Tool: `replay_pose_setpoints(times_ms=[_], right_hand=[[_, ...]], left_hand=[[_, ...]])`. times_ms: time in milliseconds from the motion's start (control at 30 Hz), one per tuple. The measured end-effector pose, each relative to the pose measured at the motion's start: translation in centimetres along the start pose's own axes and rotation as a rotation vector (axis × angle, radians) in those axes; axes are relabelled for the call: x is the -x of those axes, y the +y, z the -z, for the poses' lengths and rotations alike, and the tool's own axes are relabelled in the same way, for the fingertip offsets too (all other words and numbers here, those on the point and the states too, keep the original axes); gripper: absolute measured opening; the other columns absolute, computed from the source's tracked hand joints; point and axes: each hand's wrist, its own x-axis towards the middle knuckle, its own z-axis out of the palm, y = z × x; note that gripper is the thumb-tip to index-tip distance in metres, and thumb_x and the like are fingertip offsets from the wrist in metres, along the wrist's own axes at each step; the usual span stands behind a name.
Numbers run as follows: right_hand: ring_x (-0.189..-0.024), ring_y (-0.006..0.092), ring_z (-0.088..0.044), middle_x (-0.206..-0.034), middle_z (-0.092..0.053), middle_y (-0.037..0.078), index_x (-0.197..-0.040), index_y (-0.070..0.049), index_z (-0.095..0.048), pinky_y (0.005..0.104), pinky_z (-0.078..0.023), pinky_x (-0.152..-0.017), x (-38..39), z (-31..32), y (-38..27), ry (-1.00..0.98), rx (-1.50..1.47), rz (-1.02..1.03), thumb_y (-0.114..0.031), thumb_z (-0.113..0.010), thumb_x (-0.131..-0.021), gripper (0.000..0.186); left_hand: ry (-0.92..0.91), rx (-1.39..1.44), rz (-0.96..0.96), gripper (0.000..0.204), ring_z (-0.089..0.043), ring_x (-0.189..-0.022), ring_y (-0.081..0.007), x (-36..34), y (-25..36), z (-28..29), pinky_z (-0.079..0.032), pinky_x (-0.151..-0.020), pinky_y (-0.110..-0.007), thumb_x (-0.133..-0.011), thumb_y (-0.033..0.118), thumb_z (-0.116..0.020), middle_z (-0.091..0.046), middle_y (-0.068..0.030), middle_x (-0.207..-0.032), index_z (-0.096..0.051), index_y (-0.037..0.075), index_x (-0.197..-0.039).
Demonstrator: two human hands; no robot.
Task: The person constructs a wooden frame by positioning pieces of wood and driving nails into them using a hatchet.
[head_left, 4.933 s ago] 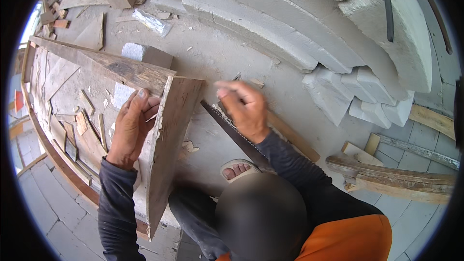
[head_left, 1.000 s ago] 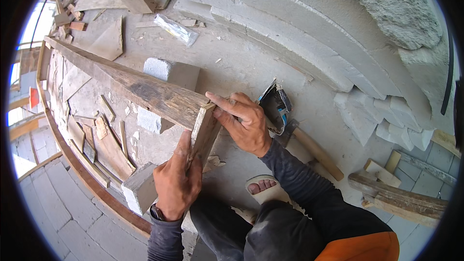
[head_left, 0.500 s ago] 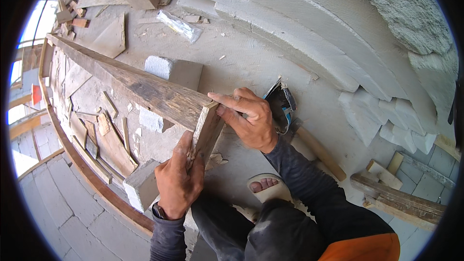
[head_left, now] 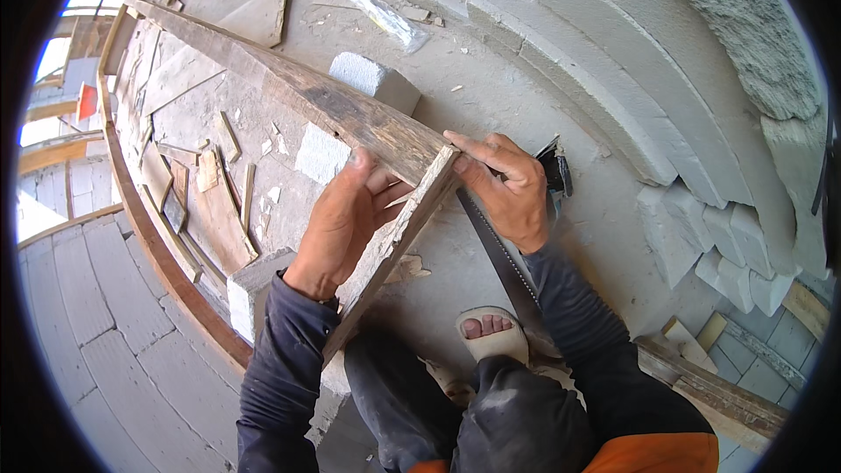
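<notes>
My left hand (head_left: 337, 219) grips the lower side of a long weathered board (head_left: 342, 109) near its right end, thumb up and fingers curled. A shorter upright board (head_left: 388, 254) with a pale, chipped edge meets that end crosswise. My right hand (head_left: 512, 193) is closed on the corner where the two boards meet, fingertips over the top. A handsaw (head_left: 495, 245) lies below my right hand, partly behind my arm. A dark, crumpled item (head_left: 554, 171) rests beyond that hand. The long board runs over a white block (head_left: 377, 88).
Curved pale block courses (head_left: 613, 61) line the right. Wood scraps (head_left: 210, 210) lie at left inside a curved timber edging (head_left: 166, 289). A clear plastic bag (head_left: 390, 22) lies behind. My sandalled foot (head_left: 491, 337) is below, with stacked planks (head_left: 727, 394) at lower right.
My left hand has shifted from the short board's side up to the long board's underside. My right hand stays at the corner. The view has tilted, and the saw shows again below.
</notes>
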Motion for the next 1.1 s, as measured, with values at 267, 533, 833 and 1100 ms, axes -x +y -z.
replay_pose_setpoints(times_ms=[267, 533, 833, 1100], right_hand=[[-0.078, 0.0150, -0.057, -0.085, -0.063, 0.007, -0.130, -0.008, -0.077, 0.0310, -0.050, -0.075, 0.3, -0.4, 0.6, 0.045, -0.086, -0.005, -0.017, -0.076, -0.100, 0.032], [-0.082, 0.0150, -0.060, -0.091, -0.068, 0.008, -0.128, -0.008, -0.078, 0.0299, -0.051, -0.078, 0.4, -0.3, -0.4, 0.015, -0.060, -0.087, -0.014, -0.076, -0.100, 0.029], [-0.093, 0.0196, -0.072, -0.105, -0.078, 0.016, -0.127, -0.008, -0.078, 0.0330, -0.056, -0.087, 0.0, -0.3, 0.5, 0.014, -0.231, -0.066, -0.012, -0.076, -0.099, 0.028], [-0.106, 0.0163, -0.073, -0.117, -0.079, 0.015, -0.126, -0.001, -0.076, 0.0314, -0.056, -0.095, 0.2, 0.2, 0.3, -0.062, -0.441, -0.246, -0.019, -0.073, -0.101, 0.031]], left_hand=[[0.055, -0.046, -0.025, 0.049, -0.070, -0.100, -0.0136, -0.8, -0.3, -1.4, -0.057, -0.092, -0.031, -0.096, 0.032, -0.080, -0.071, -0.0089, -0.115, -0.060, -0.001, -0.127], [0.119, -0.128, -0.043, 0.052, -0.065, -0.086, -0.0121, 0.3, 0.5, -2.9, -0.056, -0.079, -0.031, -0.092, 0.040, -0.082, -0.064, -0.0046, -0.098, -0.059, 0.001, -0.117], [0.110, -0.086, -0.075, 0.049, -0.072, -0.101, -0.0171, -0.5, -0.2, -1.7, -0.059, -0.092, -0.034, -0.095, 0.025, -0.081, -0.072, -0.0125, -0.117, -0.057, -0.003, -0.129], [0.165, -0.138, -0.012, 0.054, -0.068, -0.097, -0.0162, -0.7, -0.6, -0.8, -0.057, -0.091, -0.033, -0.092, 0.037, -0.082, -0.067, -0.0104, -0.108, -0.054, 0.000, -0.119]])
